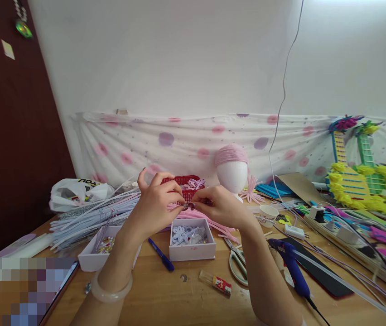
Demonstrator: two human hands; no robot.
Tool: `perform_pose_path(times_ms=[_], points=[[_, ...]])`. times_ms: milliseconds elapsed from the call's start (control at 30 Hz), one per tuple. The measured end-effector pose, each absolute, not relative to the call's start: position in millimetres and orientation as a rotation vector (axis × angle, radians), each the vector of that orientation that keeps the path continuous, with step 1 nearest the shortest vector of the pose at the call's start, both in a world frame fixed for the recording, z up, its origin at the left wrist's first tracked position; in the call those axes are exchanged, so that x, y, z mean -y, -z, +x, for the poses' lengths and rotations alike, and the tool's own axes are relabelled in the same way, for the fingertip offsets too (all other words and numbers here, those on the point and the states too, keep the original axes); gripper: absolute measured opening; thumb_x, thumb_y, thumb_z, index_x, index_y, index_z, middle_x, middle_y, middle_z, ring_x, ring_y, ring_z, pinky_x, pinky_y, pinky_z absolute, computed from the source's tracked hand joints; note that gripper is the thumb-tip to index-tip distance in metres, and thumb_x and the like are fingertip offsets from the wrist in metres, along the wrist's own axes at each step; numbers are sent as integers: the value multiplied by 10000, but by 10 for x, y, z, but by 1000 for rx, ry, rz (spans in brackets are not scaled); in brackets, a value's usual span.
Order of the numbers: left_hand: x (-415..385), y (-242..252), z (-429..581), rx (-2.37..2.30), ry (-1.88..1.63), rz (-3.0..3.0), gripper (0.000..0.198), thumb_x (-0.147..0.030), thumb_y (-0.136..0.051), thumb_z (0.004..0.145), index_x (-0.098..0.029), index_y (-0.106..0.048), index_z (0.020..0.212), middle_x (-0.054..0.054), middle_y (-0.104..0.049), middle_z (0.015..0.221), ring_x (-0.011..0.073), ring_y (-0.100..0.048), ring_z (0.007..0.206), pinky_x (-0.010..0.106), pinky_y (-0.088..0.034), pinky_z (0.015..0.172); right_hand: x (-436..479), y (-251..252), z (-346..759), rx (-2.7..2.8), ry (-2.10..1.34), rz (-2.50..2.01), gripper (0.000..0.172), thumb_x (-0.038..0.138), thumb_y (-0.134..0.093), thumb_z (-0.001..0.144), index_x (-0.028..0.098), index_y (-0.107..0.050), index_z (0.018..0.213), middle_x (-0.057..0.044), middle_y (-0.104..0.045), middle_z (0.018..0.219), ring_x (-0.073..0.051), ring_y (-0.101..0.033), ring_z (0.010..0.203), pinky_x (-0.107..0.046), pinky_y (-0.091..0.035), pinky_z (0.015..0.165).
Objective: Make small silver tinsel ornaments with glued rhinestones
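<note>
Both hands are raised above the middle of the table, their fingertips meeting. My left hand (155, 206), with a pale bangle (111, 293) on its wrist, pinches with thumb and fingers while the index finger lifts away. My right hand (222, 206) is closed in a pinch at the same spot. Between them is a tiny dark, shiny piece (189, 206), too small to name. Below them stands a white box (193, 252) with pale pipe-cleaner flowers (182, 234). Left of it is another white box (89, 261) with beads and gems, partly behind my left forearm.
Pipe cleaners (87, 222) lie at left. A red basket (188, 195) and a white foam head (232, 175) stand behind. Nearer are a blue pen (161, 254), scissors (237, 262) and a small tube (215, 283). A glue gun (293, 267) and power strip (356, 251) with cables occupy the right.
</note>
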State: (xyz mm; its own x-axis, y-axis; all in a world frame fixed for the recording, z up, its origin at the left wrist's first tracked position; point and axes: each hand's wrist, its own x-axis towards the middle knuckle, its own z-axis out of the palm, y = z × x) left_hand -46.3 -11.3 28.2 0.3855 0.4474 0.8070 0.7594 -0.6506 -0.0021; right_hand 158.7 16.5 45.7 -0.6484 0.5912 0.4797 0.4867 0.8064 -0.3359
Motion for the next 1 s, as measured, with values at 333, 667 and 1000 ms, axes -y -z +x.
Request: perform_pose_path(times_ms=[333,667,1000], points=[[74,-286,-519,1074,1150,-2366,211,-131,-759,734,-300,-732,610,-8,-726,689,267,-569,923,671,56,1111,-225,-427,1521,2397,-274,-689,222,85,-554,839,150,-709,693,21,-581,592,-94,-412,567,-259,-286,564],[59,-395,-528,744,2122,-2492,121,-371,-866,679,-292,-792,624,29,-666,610,231,-581,772,411,-465,831,-126,-450,1524,2101,-719,-430,222,341,-629,895,171,-755,829,-27,-663,719,-155,-545,682,-291,-420,636],[-69,-184,-164,735,3492,-2310,231,-411,-909,597,-248,-757,659,5,-728,845,153,-622,710,307,-498,623,-161,-328,1105,1636,-1306,-261,386,543,-809,699,186,-661,706,46,-487,592,-100,-400,567,-261,-358,562]])
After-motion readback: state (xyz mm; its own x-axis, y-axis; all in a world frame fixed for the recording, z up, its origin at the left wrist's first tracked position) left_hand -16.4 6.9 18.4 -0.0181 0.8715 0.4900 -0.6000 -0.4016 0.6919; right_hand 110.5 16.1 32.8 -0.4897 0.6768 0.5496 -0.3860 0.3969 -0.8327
